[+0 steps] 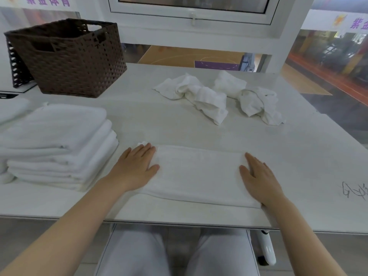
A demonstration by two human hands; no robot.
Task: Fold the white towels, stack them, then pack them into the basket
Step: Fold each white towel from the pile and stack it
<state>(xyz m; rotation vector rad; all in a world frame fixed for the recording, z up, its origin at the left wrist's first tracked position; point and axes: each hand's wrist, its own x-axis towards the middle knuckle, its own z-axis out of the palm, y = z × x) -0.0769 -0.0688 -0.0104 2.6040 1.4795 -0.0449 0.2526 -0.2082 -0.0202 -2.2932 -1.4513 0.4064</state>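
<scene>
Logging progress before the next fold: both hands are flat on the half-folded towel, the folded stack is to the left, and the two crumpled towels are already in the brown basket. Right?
Not quite. In the head view the two crumpled towels lie on the table, right of the brown basket, not in it. The rest holds: left hand and right hand flat on the half-folded towel, folded stack left.
</scene>
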